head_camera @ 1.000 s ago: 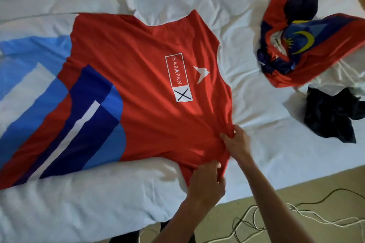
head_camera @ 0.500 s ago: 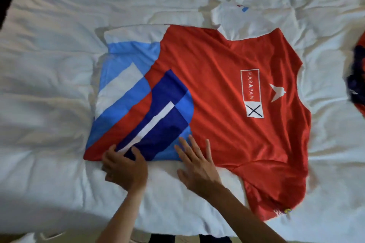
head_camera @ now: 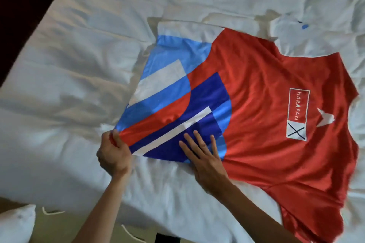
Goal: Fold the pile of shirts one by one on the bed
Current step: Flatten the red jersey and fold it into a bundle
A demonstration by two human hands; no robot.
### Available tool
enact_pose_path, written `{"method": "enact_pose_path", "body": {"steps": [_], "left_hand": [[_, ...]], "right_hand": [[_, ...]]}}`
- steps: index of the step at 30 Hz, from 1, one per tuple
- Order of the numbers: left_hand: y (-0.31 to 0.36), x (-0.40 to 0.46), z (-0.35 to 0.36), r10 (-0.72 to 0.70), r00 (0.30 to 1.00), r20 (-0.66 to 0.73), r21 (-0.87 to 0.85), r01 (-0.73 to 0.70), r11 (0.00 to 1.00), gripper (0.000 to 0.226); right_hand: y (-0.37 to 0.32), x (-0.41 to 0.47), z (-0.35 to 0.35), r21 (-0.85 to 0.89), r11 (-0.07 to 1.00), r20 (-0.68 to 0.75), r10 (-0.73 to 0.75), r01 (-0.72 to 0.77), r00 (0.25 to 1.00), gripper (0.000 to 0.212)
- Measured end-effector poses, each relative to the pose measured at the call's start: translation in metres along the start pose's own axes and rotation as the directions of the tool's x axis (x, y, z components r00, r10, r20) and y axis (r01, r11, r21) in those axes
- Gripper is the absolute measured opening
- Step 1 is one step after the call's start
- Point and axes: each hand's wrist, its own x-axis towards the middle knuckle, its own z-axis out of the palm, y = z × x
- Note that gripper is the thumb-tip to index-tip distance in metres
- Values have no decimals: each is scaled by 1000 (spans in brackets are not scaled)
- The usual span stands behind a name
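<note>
A red shirt (head_camera: 260, 89) with blue and white blocks near its hem and a white "HARAPAN" logo lies spread front-up on the white bed (head_camera: 83, 77). Its hem points left and its near sleeve reaches toward the bed's lower right edge. My left hand (head_camera: 114, 154) grips the near hem corner, fingers curled round the cloth. My right hand (head_camera: 203, 156) lies flat on the blue print, fingers straight and spread, pressing the fabric down. Part of a white garment (head_camera: 308, 31) shows beyond the collar.
The bed's left edge drops into dark floor at the upper left. Near the bed's front edge, a white pillow (head_camera: 15, 223) and pale cords (head_camera: 51, 212) lie on the beige floor at the lower left.
The view has shifted left, from the sleeve to the hem. My left hand now grips the hem corner and pulls it. My right hand has slid further onto the blue print.
</note>
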Motion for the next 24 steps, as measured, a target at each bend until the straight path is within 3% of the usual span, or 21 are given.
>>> {"method": "enact_pose_path", "body": {"steps": [3,5,8,11,15,22,24], "left_hand": [[-16,6,0,-50,992,113,90,40,995,24],[-13,6,10,-32,996,88,197,14,980,33],[27,-1,33,252,967,-32,164,-243,956,49],[80,-2,76,557,827,72,24,-560,828,50],[150,5,144,758,598,261,-124,-757,641,48],[205,33,232,869,183,460,-81,-966,247,56],[195,62,238,862,162,480,14,-984,177,58]], "right_hand": [[-7,-2,8,3,999,125,-55,55,991,56],[-1,2,5,44,996,145,-78,72,986,66],[23,26,-19,171,982,9,-80,77,997,70],[72,65,-31,225,974,-126,51,-21,991,62],[147,124,-40,169,958,-108,253,-234,961,61],[225,184,-44,100,935,-120,350,-339,929,62],[237,186,-43,104,939,-109,339,-328,935,62]]}}
